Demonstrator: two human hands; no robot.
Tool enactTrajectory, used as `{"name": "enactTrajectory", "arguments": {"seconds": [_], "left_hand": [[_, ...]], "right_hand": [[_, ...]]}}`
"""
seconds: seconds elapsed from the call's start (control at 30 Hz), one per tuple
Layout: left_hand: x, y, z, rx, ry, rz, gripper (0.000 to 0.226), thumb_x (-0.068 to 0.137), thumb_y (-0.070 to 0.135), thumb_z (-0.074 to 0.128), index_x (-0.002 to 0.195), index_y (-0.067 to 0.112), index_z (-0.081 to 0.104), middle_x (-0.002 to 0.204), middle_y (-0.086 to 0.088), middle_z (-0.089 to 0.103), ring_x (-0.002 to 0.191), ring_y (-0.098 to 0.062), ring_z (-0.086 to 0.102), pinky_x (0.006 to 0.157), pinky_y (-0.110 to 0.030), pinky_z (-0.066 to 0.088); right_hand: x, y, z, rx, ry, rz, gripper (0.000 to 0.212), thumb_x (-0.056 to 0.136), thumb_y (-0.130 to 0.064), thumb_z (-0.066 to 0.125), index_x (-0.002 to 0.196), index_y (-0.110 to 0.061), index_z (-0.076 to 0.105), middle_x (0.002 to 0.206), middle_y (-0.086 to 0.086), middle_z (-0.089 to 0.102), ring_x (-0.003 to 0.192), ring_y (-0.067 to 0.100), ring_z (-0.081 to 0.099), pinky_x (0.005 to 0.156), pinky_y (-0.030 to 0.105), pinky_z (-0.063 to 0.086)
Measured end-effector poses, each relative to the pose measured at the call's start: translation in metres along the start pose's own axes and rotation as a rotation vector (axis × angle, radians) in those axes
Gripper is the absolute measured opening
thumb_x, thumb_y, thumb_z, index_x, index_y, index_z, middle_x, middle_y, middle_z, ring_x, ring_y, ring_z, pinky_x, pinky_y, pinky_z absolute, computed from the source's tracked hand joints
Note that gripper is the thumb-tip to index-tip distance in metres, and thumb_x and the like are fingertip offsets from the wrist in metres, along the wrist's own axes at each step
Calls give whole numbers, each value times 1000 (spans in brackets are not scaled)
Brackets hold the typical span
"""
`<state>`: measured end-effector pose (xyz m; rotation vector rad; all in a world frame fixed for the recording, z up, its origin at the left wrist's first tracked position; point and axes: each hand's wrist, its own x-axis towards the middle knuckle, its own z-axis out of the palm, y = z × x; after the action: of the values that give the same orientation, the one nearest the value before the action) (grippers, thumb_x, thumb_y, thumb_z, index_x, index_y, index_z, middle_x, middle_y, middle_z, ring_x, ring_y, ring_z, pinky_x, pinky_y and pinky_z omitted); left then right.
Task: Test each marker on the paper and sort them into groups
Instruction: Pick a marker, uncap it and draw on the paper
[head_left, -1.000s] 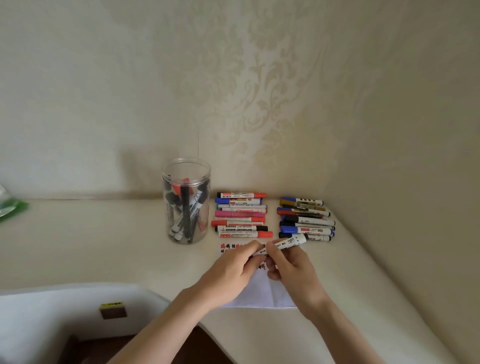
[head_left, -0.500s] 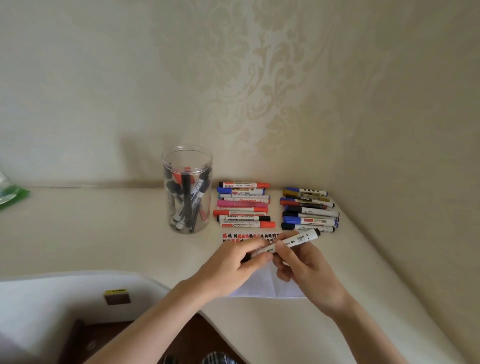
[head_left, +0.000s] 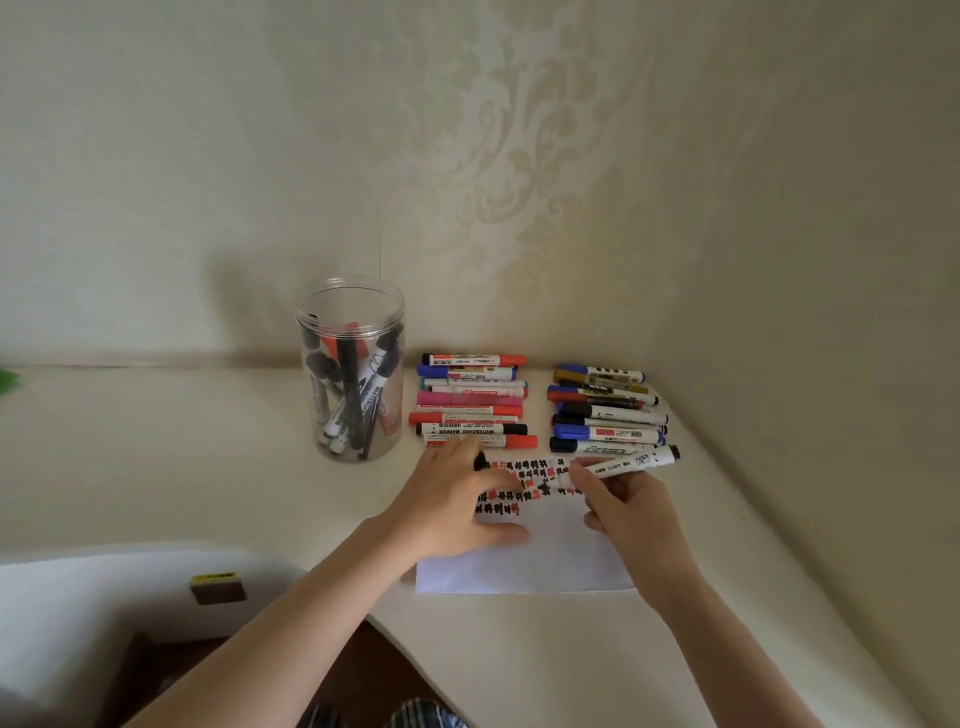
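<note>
The right hand (head_left: 631, 512) is pinching a white marker (head_left: 618, 466) over the paper (head_left: 561, 561). The left hand (head_left: 457, 499) is pressing the sheet, apparently pinching the cap (head_left: 480, 462). Keeping the sheet pinned flat should help a clean stroke.

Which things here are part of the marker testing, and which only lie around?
Part of the job: marker in right hand; paper under left hand; jar of markers; left group; right group.
Lying about: small block; green object.
</note>
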<state>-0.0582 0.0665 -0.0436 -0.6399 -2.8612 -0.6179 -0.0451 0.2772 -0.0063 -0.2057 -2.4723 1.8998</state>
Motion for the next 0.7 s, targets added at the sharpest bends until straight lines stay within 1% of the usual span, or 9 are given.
{"name": "enactTrajectory", "arguments": {"seconds": [0.07, 0.1, 0.17, 0.27, 0.33, 0.4, 0.47, 0.63, 0.7], "left_hand": [[-3, -1, 5, -17, -37, -32, 65, 71, 83, 47, 127, 50, 56, 130, 9, 45, 123, -15, 36, 96, -30, 30], [-5, -2, 7, -17, -31, -38, 68, 70, 85, 41, 128, 51, 55, 133, 9, 45, 126, -15, 36, 97, -31, 30], [-5, -3, 8, 3, -16, -43, 70, 70, 86, 36, 129, 52, 54, 132, 8, 46, 126, -15, 37, 97, -31, 30], [-5, -3, 9, 24, -30, -64, 70, 71, 87, 35, 130, 53, 52, 127, 8, 46, 121, -15, 38, 97, -32, 33], [-5, -4, 10, 19, -29, -71, 69, 71, 87, 35, 130, 54, 51, 124, 8, 46, 119, -14, 39, 96, -33, 35], [-4, -6, 12, 24, -26, -77, 68, 72, 86, 36, 130, 54, 51, 123, 7, 47, 117, -15, 40, 96, -35, 37], [-4, -6, 13, 36, -36, -83, 67, 72, 86, 36, 130, 55, 49, 121, 6, 47, 115, -16, 40, 95, -36, 37], [-3, -5, 12, 35, -53, -95, 69, 71, 87, 34, 131, 56, 48, 119, 6, 47, 113, -15, 40, 94, -36, 37], [-3, -5, 12, 40, -51, -93, 70, 71, 87, 33, 131, 55, 49, 118, 6, 47, 113, -16, 41, 94, -36, 37]], "right_hand": [[4, -3, 6, -2, -32, -32, 21, 90, -28, 67, 85, -8, 69, 62, -2, 65, 52, 10, 55, 57, 25, 49], [5, -6, 9, 17, -57, -41, 23, 92, -27, 65, 82, -6, 66, 61, 1, 64, 52, 12, 55, 54, 24, 48], [8, -8, 16, -1, -87, -55, 25, 94, -25, 62, 77, -7, 64, 59, 2, 65, 50, 12, 55, 49, 23, 47], [11, 2, 22, -149, -55, -72, 23, 92, -26, 64, 73, -13, 65, 59, -1, 68, 51, 8, 59, 57, 27, 51], [9, 12, 22, -208, -5, -85, 22, 91, -28, 65, 71, -17, 65, 59, -5, 68, 51, 1, 60, 57, 18, 47], [9, 18, 20, -211, 27, -105, 22, 90, -28, 66, 70, -19, 65, 59, -7, 68, 52, -3, 60, 51, 9, 42], [9, 19, 19, -220, 21, -120, 20, 90, -31, 67, 72, -20, 66, 60, -8, 68, 52, -3, 60, 50, 9, 42], [10, 23, 20, -277, 6, -184, 16, 88, -35, 68, 76, -25, 66, 65, -10, 70, 59, -1, 64, 56, 14, 45], [9, 24, 21, -292, 7, -227, 13, 86, -33, 71, 75, -31, 64, 68, -13, 69, 64, -3, 64, 56, 10, 46]]}}
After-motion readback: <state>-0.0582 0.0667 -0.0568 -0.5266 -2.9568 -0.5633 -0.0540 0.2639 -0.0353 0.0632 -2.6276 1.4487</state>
